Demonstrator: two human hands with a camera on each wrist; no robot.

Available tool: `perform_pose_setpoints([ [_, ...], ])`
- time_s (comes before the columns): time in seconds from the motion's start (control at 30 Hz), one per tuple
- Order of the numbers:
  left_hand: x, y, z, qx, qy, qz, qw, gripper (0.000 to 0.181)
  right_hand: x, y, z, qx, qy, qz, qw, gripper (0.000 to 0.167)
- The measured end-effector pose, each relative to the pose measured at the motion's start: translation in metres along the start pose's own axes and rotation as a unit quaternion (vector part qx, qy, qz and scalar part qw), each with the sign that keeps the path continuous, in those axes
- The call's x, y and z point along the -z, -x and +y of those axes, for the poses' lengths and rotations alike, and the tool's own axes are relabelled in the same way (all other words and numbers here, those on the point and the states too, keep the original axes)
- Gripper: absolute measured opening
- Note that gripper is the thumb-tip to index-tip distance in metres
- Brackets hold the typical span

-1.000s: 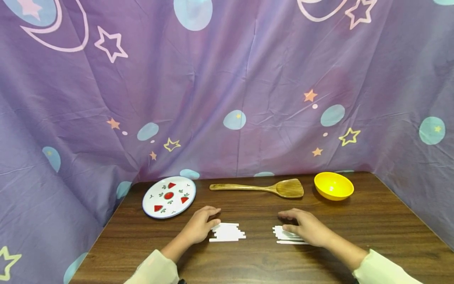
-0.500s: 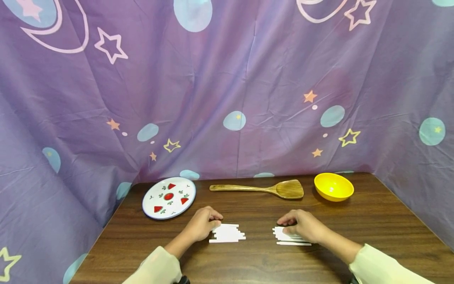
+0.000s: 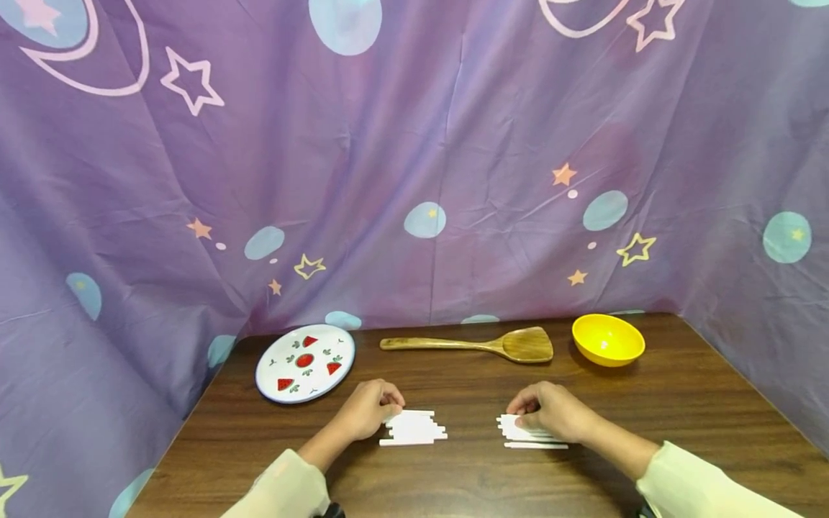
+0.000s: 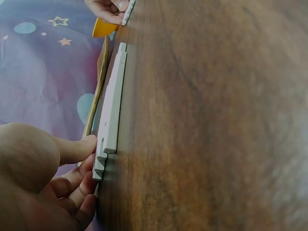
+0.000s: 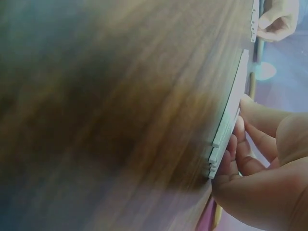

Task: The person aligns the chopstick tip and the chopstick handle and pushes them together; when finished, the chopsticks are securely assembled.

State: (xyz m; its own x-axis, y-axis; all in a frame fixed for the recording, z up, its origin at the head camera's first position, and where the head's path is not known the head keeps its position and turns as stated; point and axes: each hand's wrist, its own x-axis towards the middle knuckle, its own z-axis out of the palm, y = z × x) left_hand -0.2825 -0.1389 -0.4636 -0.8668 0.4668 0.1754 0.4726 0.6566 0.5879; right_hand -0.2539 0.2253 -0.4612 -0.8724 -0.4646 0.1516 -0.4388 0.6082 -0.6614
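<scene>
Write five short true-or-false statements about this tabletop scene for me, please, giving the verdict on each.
1. The wooden spatula lies between the watermelon-patterned plate and the yellow bowl. True.
2. The yellow bowl is upside down. False: its open side faces up.
3. The right hand is nearer the yellow bowl than the left hand is. True.
4. The left hand grips the wooden spatula. False: it touches white sticks.
5. The white sticks lie in two separate groups on the table. True.

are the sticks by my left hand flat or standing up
Lying flat: the head view shows the sticks side by side on the table, and the left wrist view shows them low against it.
</scene>
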Motion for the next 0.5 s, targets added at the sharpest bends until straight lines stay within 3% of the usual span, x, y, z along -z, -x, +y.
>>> perform_pose_setpoints([
  [0.5, -0.0008, -0.0033, -0.0004, -0.020, -0.020, -0.011, 0.9996, 0.014, 0.0003, -0.0055, -0.0010, -0.020, -0.035, -0.022, 0.9990, 0.011],
])
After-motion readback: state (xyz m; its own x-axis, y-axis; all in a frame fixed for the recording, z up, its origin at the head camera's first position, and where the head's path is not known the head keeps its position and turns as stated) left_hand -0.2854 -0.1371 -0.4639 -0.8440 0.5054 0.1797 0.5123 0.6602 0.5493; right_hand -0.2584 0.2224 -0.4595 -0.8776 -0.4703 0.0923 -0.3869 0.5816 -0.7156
